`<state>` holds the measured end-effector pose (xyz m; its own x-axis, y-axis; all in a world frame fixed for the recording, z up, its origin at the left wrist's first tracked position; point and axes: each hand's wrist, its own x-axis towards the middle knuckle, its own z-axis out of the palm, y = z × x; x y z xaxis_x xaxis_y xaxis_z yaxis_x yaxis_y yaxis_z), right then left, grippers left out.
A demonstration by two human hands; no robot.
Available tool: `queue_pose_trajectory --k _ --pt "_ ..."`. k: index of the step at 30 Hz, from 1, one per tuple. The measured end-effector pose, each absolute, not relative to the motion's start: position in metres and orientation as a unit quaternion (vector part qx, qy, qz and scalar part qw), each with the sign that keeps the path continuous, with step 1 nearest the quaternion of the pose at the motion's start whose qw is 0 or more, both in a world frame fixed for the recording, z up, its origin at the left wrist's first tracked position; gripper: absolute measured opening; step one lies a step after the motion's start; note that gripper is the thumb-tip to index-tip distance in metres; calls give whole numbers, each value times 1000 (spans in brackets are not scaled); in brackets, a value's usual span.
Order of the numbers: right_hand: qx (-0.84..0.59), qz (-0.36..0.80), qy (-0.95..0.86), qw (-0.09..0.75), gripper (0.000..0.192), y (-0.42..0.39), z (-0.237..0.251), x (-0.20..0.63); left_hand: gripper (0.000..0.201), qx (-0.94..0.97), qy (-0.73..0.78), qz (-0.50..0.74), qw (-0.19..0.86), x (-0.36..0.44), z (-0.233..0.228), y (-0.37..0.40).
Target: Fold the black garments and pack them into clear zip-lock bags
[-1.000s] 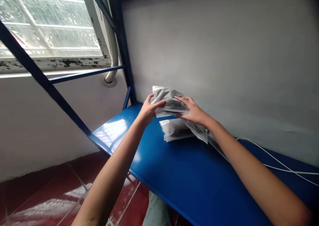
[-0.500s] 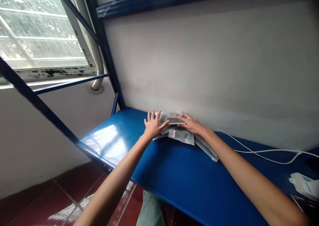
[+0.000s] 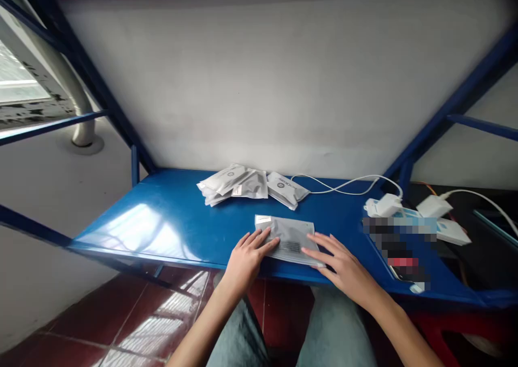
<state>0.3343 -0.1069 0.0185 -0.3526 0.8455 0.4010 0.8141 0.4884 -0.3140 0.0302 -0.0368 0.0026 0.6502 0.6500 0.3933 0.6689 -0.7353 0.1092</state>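
A flat grey plastic pouch (image 3: 290, 236) with a white label and a dark printed block lies near the front edge of the blue tabletop (image 3: 178, 208). The fingers of my left hand (image 3: 247, 256) are stretched out over its left end. On its right end rest the spread fingers of my right hand (image 3: 335, 258). Against the wall sits a pile of similar pouches (image 3: 232, 182), overlapping one another. Another printed pouch (image 3: 285, 189) leans beside that pile on the right.
White cables (image 3: 348, 190) run along the back to a white charger (image 3: 386, 205) and a power strip (image 3: 453, 232) on the right. A phone-like item there is pixelated. Blue metal posts (image 3: 121, 127) frame the table; a window (image 3: 18, 75) is at left.
One pouch now lies at the front edge under both hands, which were at the pile by the wall. The hands came back towards me, and the view turned right and down.
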Motion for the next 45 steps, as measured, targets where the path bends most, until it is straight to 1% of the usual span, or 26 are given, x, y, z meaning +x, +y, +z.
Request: queue_pose_trajectory --k 2,5,8,12,14,17,19,21,22,26,30,33,38,42,45 --pt "-537 76 -797 265 40 -129 -1 353 64 -904 -378 -198 -18 36 -16 -47" --pt "-560 92 -747 345 28 -141 -12 363 58 -893 -389 -223 -43 41 -23 -51" --pt "-554 67 -724 405 18 -143 -18 355 52 -883 -400 -238 -52 44 -17 -51" --pt "-562 42 -695 446 17 -140 -27 345 45 -881 -408 -223 -88 44 -9 -49" --pt "-555 50 -690 461 17 -136 -27 345 44 -879 -418 -218 -76 50 -5 -50" --pt "-541 59 -699 464 16 -129 -21 347 46 -880 -405 -246 -14 75 1 -54" --pt "-539 66 -705 456 16 -123 -16 347 38 -895 -352 -272 1 98 1 -57" --pt "-540 79 -713 440 17 -119 -12 345 25 -909 -300 -290 -9 120 -1 -57" --pt "-540 88 -718 431 17 -118 -10 344 22 -911 -287 -297 -16 127 -3 -56" --pt "-527 108 -734 414 13 -114 -11 344 24 -913 -269 -306 -27 136 -5 -52" --pt "-525 110 -732 419 17 -114 -17 346 29 -929 -243 -276 -52 129 -2 -55" --pt "-522 115 -731 424 20 -113 -19 347 28 -929 -248 -267 -72 130 -2 -58" --pt "-528 108 -722 434 20 -115 -19 345 27 -922 -266 -276 -50 142 -2 -58" --pt "-568 78 -679 458 22 -115 -17 348 24 -920 -268 -285 -15 108 2 -45" --pt "-594 58 -645 477 23 -113 -18 351 22 -899 -336 -280 1 56 0 -34"
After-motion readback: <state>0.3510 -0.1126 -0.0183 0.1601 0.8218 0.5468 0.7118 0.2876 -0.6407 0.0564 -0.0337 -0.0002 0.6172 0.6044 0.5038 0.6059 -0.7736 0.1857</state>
